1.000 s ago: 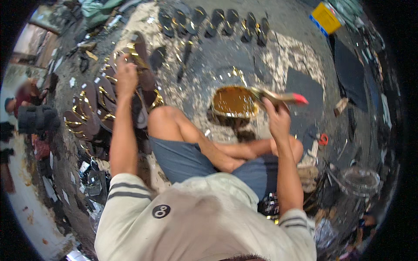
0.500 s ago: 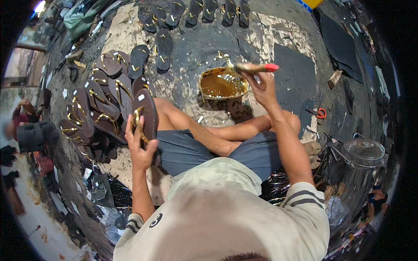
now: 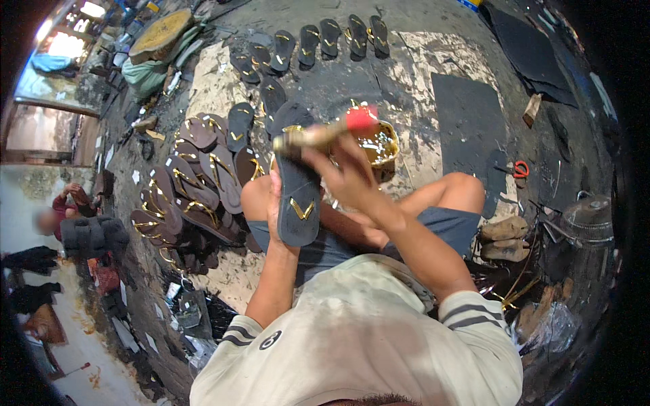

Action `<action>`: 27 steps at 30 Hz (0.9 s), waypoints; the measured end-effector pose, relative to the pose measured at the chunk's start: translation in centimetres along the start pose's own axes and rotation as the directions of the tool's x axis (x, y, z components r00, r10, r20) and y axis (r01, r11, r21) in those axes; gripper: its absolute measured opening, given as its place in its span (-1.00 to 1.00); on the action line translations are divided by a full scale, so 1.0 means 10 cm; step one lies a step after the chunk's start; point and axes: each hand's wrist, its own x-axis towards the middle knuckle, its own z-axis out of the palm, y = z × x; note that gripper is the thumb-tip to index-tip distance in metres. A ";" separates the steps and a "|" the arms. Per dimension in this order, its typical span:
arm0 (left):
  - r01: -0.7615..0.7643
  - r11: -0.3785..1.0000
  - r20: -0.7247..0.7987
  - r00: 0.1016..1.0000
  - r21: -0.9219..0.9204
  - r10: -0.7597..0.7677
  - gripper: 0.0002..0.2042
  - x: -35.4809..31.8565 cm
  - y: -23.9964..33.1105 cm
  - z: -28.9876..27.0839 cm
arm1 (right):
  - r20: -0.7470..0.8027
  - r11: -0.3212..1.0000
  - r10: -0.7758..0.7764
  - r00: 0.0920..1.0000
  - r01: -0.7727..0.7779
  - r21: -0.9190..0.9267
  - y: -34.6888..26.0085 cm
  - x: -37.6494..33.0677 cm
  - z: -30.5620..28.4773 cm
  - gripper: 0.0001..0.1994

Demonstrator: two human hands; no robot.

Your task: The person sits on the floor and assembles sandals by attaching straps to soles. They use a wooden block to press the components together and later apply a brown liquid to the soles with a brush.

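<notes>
My left hand (image 3: 274, 213) is closed around the edge of a flip-flop (image 3: 298, 210), its black underside turned up and gold strap ends showing. In my right hand (image 3: 349, 172) is a brush (image 3: 318, 139) with a red handle end, partly blurred; its head lies over the upper part of the sole. Beyond the right hand stands a tub (image 3: 397, 150) of shiny amber-brown liquid, partly covered by hand and brush. Left of my knee is a pile of brown flip-flops (image 3: 217, 169) with gold straps. Several black soles with gold strap ends (image 3: 330, 37) lie in a row farther off.
On the right lie a flat black sheet (image 3: 467, 122), orange-handled scissors (image 3: 520, 169), a wooden block (image 3: 533, 109) and a round wire fan guard (image 3: 589, 220). A person (image 3: 68, 206) is at the far left. A round wood slab (image 3: 161, 35) stands at the back left.
The flip-flop has moved right, in front of me, and now shows its underside instead of its brown top. The brush has come left from above the tub onto the sole.
</notes>
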 end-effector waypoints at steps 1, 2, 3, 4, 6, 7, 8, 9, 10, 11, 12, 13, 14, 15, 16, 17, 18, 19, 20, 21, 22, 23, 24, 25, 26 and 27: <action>0.029 0.998 -0.070 0.997 -0.064 -0.034 -0.51 0.05 0.03 0.05 | 0.056 0.976 0.041 0.998 -0.052 0.210 -0.12 -0.19 -0.03 -0.78; 0.062 0.997 -0.019 0.998 -0.049 -0.063 -0.51 0.07 0.05 0.07 | 0.119 0.905 0.073 0.990 -0.116 0.409 -0.20 -0.37 -0.06 -0.79; 0.094 0.995 0.024 0.995 -0.041 -0.093 -0.51 0.06 0.03 0.07 | 0.185 0.844 0.175 0.967 -0.244 0.477 -0.23 -0.44 -0.10 -0.79; 0.121 0.992 0.067 0.991 -0.034 -0.119 -0.51 0.04 -0.01 0.06 | 0.129 0.917 0.135 0.982 -0.173 0.360 -0.18 -0.34 -0.12 -0.79; 0.101 0.988 -0.054 0.994 0.118 -0.095 -0.49 -0.06 -0.15 -0.08 | 0.024 0.994 0.078 0.997 -0.080 0.074 0.00 0.06 -0.27 -0.77; 0.089 0.963 -0.036 0.996 0.256 -0.083 -0.44 -0.12 -0.20 -0.11 | -0.012 0.980 0.175 0.984 -0.173 0.101 0.05 0.29 -0.31 -0.76; 0.082 0.937 -0.044 0.996 0.340 -0.071 -0.44 -0.17 -0.25 -0.02 | -0.052 0.955 0.276 0.960 -0.268 0.127 0.09 0.51 -0.38 -0.75; 0.078 0.946 -0.062 0.996 0.315 -0.061 -0.44 -0.24 -0.23 -0.01 | 0.016 0.900 0.435 0.900 -0.436 0.027 0.15 0.62 -0.49 -0.71; 0.066 0.955 -0.068 0.997 0.288 -0.049 -0.45 -0.24 -0.20 -0.02 | 0.002 0.881 0.459 0.888 -0.456 0.125 0.13 0.56 -0.54 -0.70; 0.032 0.965 -0.071 0.997 0.262 -0.014 -0.45 -0.21 -0.18 -0.02 | 0.008 0.861 0.467 0.884 -0.457 0.225 0.10 0.46 -0.54 -0.69; 0.026 0.979 -0.079 0.997 0.200 -0.011 -0.45 -0.17 -0.15 -0.03 | 0.018 0.830 0.475 0.880 -0.454 0.323 0.05 0.35 -0.50 -0.69; 0.035 0.991 -0.098 0.995 0.130 -0.023 -0.45 -0.17 -0.16 -0.05 | 0.013 0.918 0.287 0.958 -0.279 0.281 -0.05 0.14 -0.41 -0.67; 0.053 0.997 -0.116 0.992 0.058 -0.046 -0.46 -0.17 -0.16 -0.07 | -0.078 0.956 0.243 0.967 -0.225 0.190 -0.09 0.00 -0.27 -0.69; 0.046 0.998 -0.121 0.992 0.049 -0.040 -0.46 -0.19 -0.19 -0.09 | -0.023 0.901 0.396 0.918 -0.384 0.204 0.03 0.05 -0.39 -0.69; 0.031 0.999 -0.084 0.996 0.033 -0.028 -0.49 -0.22 -0.22 -0.03 | 0.030 0.815 0.545 0.838 -0.538 0.213 0.19 0.14 -0.58 -0.70; 0.011 1.000 -0.046 0.999 0.029 -0.010 -0.49 -0.26 -0.21 0.07 | -0.021 0.884 0.434 0.900 -0.422 0.203 0.41 0.21 -0.66 -0.69; -0.026 0.999 -0.013 1.000 0.027 0.026 -0.48 -0.28 -0.17 0.12 | 0.030 0.860 0.405 0.914 -0.392 0.325 0.26 0.36 -0.67 -0.71; 0.015 1.000 0.082 0.997 -0.011 -0.014 -0.48 -0.22 -0.17 0.08 | -0.007 0.961 0.191 0.982 -0.186 0.205 0.12 0.49 -0.67 -0.73; 0.072 0.996 0.165 0.984 -0.045 -0.063 -0.47 -0.13 -0.14 0.02 | -0.018 0.997 -0.018 1.000 0.019 0.078 0.03 0.52 -0.62 -0.73; 0.069 0.995 0.167 0.984 -0.066 -0.057 -0.47 -0.07 -0.13 0.01 | 0.008 0.980 -0.112 0.994 0.112 -0.163 0.10 0.50 -0.53 -0.73; 0.065 0.994 0.174 0.984 -0.087 -0.049 -0.47 0.01 -0.12 0.03 | 0.011 0.974 -0.192 0.981 0.192 -0.117 0.11 0.47 -0.48 -0.73; -0.011 0.996 0.088 0.996 -0.085 0.018 -0.46 0.05 -0.07 0.20 | -0.010 0.999 -0.049 0.999 0.049 0.019 0.10 0.35 -0.42 -0.72; -0.086 0.993 0.001 0.996 -0.077 0.087 -0.46 0.09 -0.03 0.29 | 0.005 0.991 0.042 0.999 -0.042 0.125 0.07 0.12 -0.34 -0.72; -0.117 0.993 -0.021 0.993 -0.005 0.117 -0.46 0.15 0.02 0.20 | 0.019 0.966 0.124 0.992 -0.125 0.226 0.02 -0.09 -0.27 -0.72; -0.136 0.989 -0.045 0.989 0.062 0.139 -0.46 0.23 0.05 0.09 | 0.149 0.909 0.233 0.961 -0.270 0.317 -0.23 -0.24 -0.29 -0.73; -0.146 0.988 -0.065 0.987 0.052 0.149 -0.47 0.33 0.10 0.03 | 0.279 0.824 0.329 0.902 -0.419 0.382 -0.49 -0.38 -0.30 -0.74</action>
